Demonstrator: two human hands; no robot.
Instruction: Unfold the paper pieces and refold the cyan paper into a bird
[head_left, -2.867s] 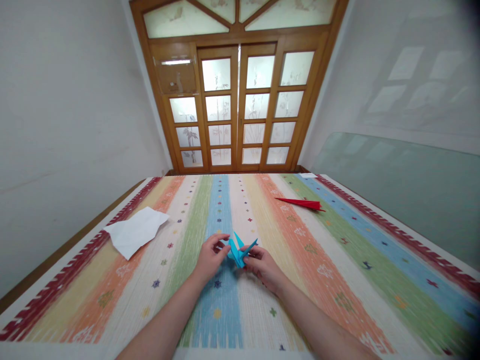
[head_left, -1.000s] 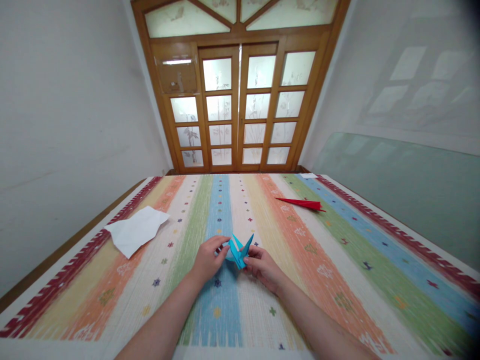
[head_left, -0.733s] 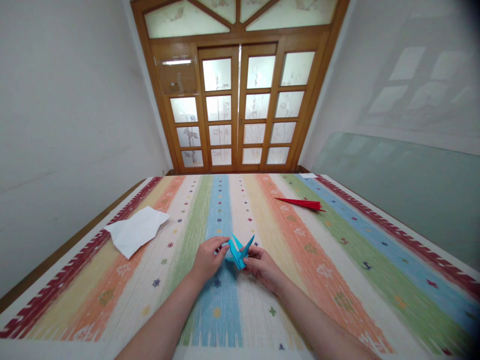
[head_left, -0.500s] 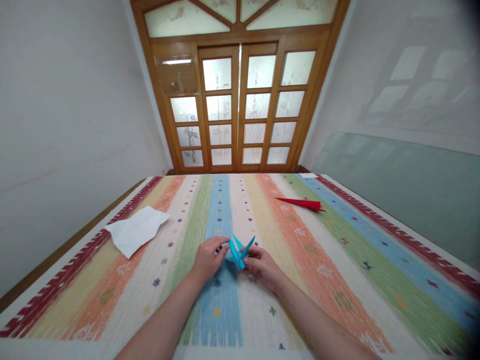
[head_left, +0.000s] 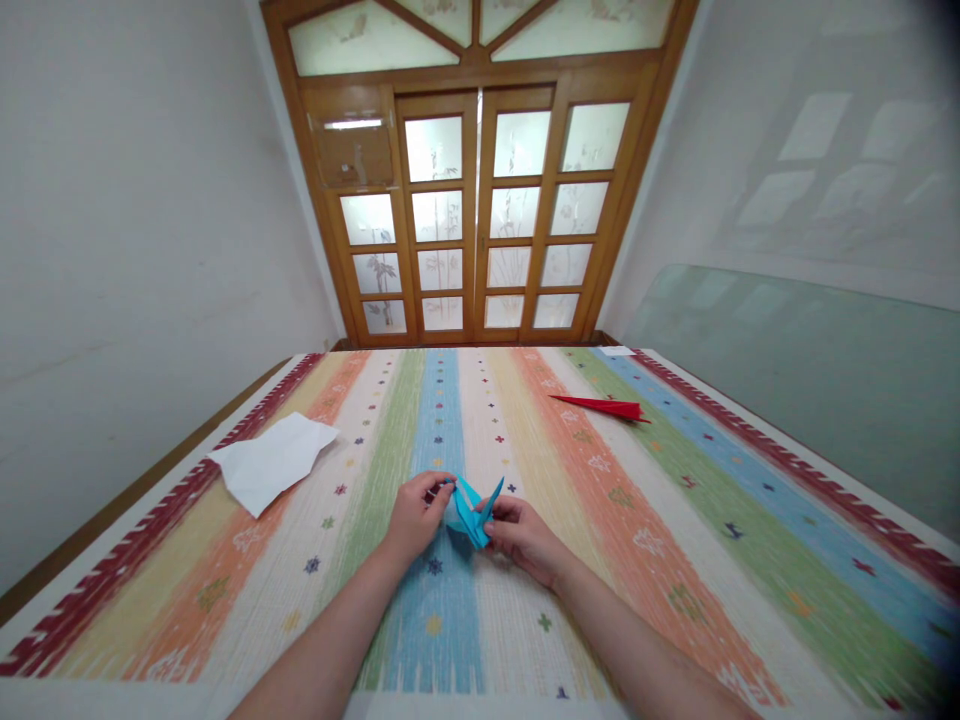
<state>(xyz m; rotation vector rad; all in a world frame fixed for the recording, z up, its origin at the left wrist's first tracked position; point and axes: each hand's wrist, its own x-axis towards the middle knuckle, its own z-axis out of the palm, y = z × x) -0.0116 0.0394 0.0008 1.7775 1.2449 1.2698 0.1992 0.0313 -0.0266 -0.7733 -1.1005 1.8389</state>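
Note:
A folded blue paper crane (head_left: 472,520) is held between my two hands, just above the striped tablecloth (head_left: 382,590). On its left side my left hand (head_left: 421,508) pinches an upper edge of the paper between thumb and forefinger. My right hand (head_left: 519,537) grips the lower right part, next to a narrow point that sticks up. The paper's underside and the tips of some fingers are hidden.
To the left lies a creased white sheet of paper (head_left: 274,462). A long folded red paper piece (head_left: 604,407) rests farther back on the right. Behind the table stand wooden glazed doors (head_left: 478,190), with walls on both sides.
The left part of the blue paper crane has shifted slightly left and bent down with my left hand. Its upright point has dipped a little. The white and red papers have stayed put.

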